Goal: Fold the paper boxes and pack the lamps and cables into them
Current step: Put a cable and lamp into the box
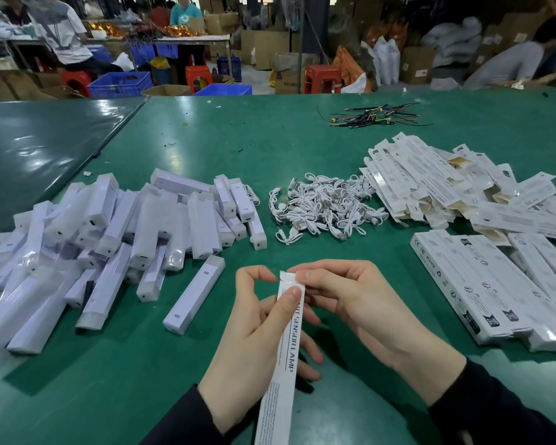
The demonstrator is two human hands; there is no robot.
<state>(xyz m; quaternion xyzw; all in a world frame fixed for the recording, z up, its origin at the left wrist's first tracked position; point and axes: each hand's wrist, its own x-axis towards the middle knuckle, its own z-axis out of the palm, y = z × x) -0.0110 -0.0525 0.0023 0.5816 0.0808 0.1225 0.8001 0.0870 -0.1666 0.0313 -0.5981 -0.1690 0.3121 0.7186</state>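
A long white paper box (281, 374) printed "SENSOR LAMP" stands slanted above the green table, between both hands. My left hand (254, 342) grips its upper part, thumb pressed on the front face. My right hand (344, 300) pinches the small flap at the box's far end. A heap of white lamps (109, 229) wrapped in clear film lies at the left, one lamp (195, 298) apart near my left hand. White cables (325, 207) are piled in the middle. Flat unfolded boxes (446, 184) lie at the right.
Packed boxes (495, 290) lie side by side at the right front. A bundle of coloured wires (376, 115) sits far back on the green table (174, 364). Beyond the table's edge are blue crates, red stools, cartons and several seated people.
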